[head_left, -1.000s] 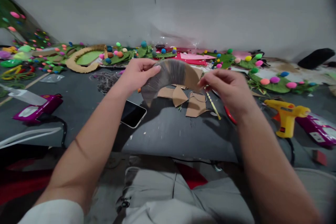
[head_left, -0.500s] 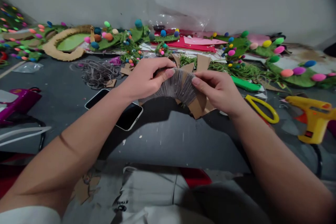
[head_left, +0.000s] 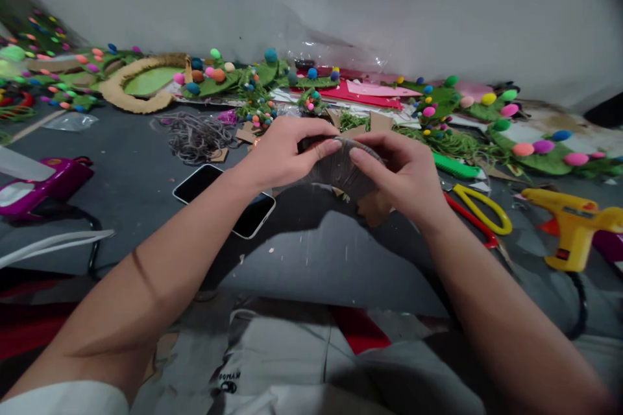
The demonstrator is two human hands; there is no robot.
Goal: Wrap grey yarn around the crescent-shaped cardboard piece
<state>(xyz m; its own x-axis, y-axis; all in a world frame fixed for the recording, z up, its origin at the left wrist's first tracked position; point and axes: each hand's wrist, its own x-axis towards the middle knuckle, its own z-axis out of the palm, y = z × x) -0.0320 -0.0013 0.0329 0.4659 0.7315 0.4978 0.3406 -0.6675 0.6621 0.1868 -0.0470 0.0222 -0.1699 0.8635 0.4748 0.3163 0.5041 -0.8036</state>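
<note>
Between my hands is a curved cardboard piece wound with grey yarn (head_left: 335, 168), held just above the dark table. My left hand (head_left: 292, 150) grips its left part, thumb pressed near the top edge. With thumb and fingers closed, my right hand (head_left: 400, 165) pinches the wound part from the right, close to the left thumb. Bare brown cardboard (head_left: 374, 206) shows at the lower right end. Part of the wound piece is hidden behind the fingers. Under my left forearm lies a phone (head_left: 253, 215), and a tangle of grey yarn (head_left: 195, 136) is behind it.
At right are yellow-and-red-handled pliers (head_left: 484, 211), a green cutter (head_left: 455, 165) and a yellow glue gun (head_left: 567, 224). A purple glue gun (head_left: 58, 185) lies at left. Green felt pieces with coloured balls and a tan ring-shaped piece (head_left: 136, 104) line the back by the wall.
My right hand has moved left along the wound piece, closer to my left thumb. The wound piece has tilted and looks darker. The view has shifted slightly.
</note>
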